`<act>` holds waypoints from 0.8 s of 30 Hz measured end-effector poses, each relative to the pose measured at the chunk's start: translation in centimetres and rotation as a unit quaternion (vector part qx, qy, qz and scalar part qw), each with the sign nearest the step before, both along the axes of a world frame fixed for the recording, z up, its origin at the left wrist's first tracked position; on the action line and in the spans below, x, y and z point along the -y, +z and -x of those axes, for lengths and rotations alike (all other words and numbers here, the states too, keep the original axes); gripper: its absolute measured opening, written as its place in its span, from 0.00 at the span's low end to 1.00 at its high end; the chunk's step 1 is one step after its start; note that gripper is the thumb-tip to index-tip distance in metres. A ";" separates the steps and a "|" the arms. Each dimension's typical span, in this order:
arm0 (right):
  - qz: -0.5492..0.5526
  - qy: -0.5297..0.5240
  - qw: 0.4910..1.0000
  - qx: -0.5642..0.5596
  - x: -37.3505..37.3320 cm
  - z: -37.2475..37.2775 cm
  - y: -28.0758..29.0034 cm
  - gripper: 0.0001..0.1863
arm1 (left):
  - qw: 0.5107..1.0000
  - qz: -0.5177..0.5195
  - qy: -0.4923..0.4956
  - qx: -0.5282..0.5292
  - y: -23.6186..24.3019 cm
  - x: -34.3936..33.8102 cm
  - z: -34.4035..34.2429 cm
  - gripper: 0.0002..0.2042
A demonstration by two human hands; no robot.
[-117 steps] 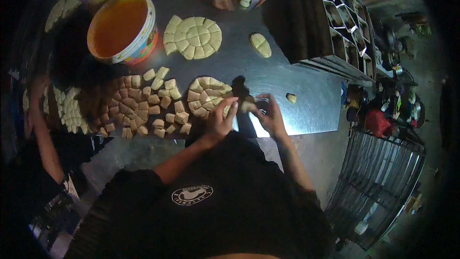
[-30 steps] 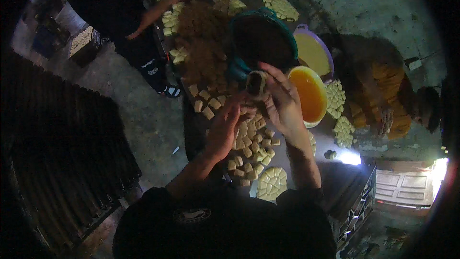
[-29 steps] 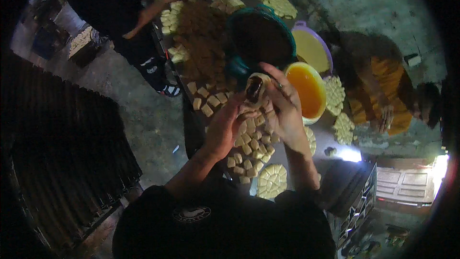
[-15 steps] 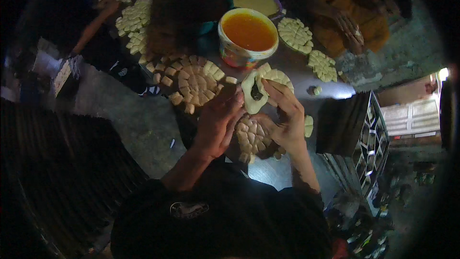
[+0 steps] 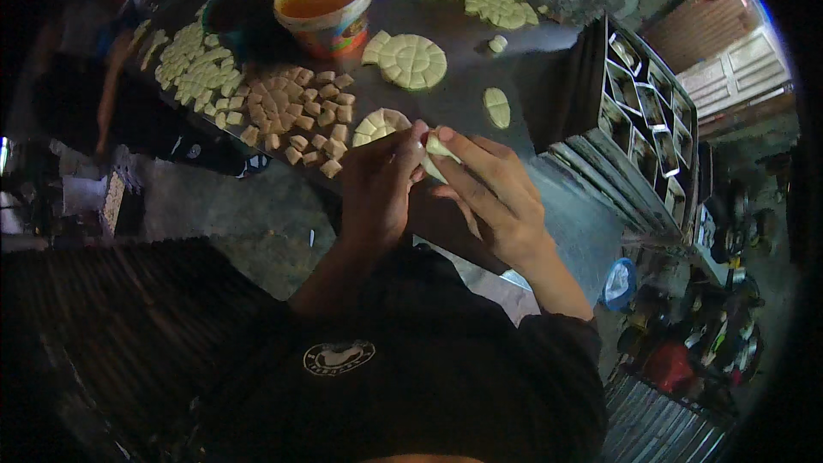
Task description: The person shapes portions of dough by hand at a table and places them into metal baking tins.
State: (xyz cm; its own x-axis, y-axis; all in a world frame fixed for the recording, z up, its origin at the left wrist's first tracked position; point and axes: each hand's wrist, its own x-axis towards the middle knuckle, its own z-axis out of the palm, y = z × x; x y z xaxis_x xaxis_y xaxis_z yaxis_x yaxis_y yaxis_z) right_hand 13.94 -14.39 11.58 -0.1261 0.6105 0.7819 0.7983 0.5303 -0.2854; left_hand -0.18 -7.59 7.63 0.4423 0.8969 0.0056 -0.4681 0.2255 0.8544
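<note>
Both my hands meet near the middle of the view, closed around a small piece of pale dough (image 5: 435, 167). My left hand (image 5: 377, 193) has its thumb pressed to the dough's upper end, while the fingers of my right hand (image 5: 501, 206) pinch it from the right, covering much of it. Just behind my hands lies a pale scored round of dough (image 5: 379, 124), partly hidden. Left of it are several brown cut dough pieces (image 5: 283, 103). A small oval dough (image 5: 496, 108) sits right of the hands.
The steel table (image 5: 566, 214) holds a bucket of orange liquid (image 5: 322, 13), a dark green tub (image 5: 244, 4), pale dough rounds (image 5: 411, 60) and stacked metal moulds (image 5: 643, 120). A co-worker's arm (image 5: 110, 99) is at left. Ridged trays (image 5: 129, 326) stand lower left; pots and a red item (image 5: 669, 369) lower right.
The piece in my hands showed dark filling in an opening; now it is pinched narrower, its filling mostly hidden. The view has swung back, putting the mould stack higher at the right.
</note>
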 end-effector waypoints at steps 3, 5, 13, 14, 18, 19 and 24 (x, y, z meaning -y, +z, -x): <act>0.031 0.031 0.999 0.000 3.4 -2.4 0.9 0.12 | 0.995 -0.063 -0.040 -0.064 0.5 1.9 -1.1 0.09; 0.058 0.070 0.992 -0.083 4.8 -3.3 0.9 0.09 | 0.980 -0.132 -0.041 -0.141 1.9 3.1 -1.8 0.06; 0.155 -0.030 0.978 -0.135 8.1 -4.1 2.5 0.07 | 0.939 -0.298 -0.152 -0.080 1.6 3.4 -2.0 0.12; 0.148 -0.032 0.977 -0.147 8.0 -4.0 2.6 0.07 | 0.921 -0.342 -0.167 -0.081 1.7 3.0 -1.9 0.13; 0.167 -0.009 0.932 -0.321 7.5 -3.0 1.8 0.16 | 0.944 -0.240 -0.225 -0.020 1.4 1.8 -2.3 0.11; 0.173 -0.003 0.925 -0.337 7.2 -2.7 1.7 0.19 | 0.949 -0.182 -0.246 -0.071 1.4 1.3 -2.1 0.10; 0.195 -0.080 0.962 -0.171 4.5 -0.8 1.1 0.28 | 0.941 0.050 -0.327 0.066 -1.4 -2.0 -1.4 0.13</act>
